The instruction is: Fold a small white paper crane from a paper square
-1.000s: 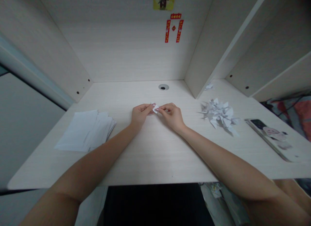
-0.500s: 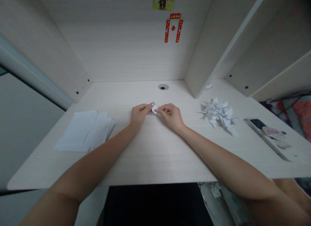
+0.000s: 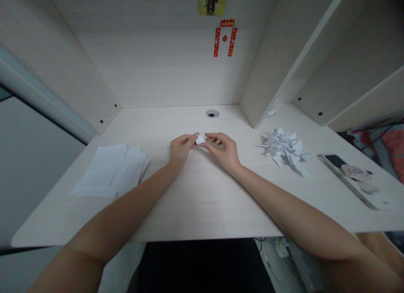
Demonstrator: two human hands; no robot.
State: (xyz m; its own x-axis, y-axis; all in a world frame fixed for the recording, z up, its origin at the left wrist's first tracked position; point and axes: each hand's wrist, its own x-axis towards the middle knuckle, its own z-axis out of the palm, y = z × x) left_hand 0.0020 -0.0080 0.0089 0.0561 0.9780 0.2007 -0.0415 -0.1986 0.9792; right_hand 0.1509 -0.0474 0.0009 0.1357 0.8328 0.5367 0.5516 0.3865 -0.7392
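Note:
My left hand (image 3: 180, 148) and my right hand (image 3: 222, 150) meet at the middle of the pale wooden desk (image 3: 202, 196). Between their fingertips they pinch a small folded piece of white paper (image 3: 200, 140), held just above the desktop. The left fingers are curled around its left side. On the right hand, thumb and forefinger grip its right side while the other fingers are lifted and spread a little.
A stack of white paper sheets (image 3: 112, 170) lies at the left. To the right sits a pile of small folded white paper shapes (image 3: 285, 149), with a phone (image 3: 350, 175) beyond it. A cable hole (image 3: 212, 113) is behind the hands; shelf dividers rise at the right.
The right hand's fingers have lifted and spread a little while the pinch on the paper piece stays. Both hands remain at the same spot.

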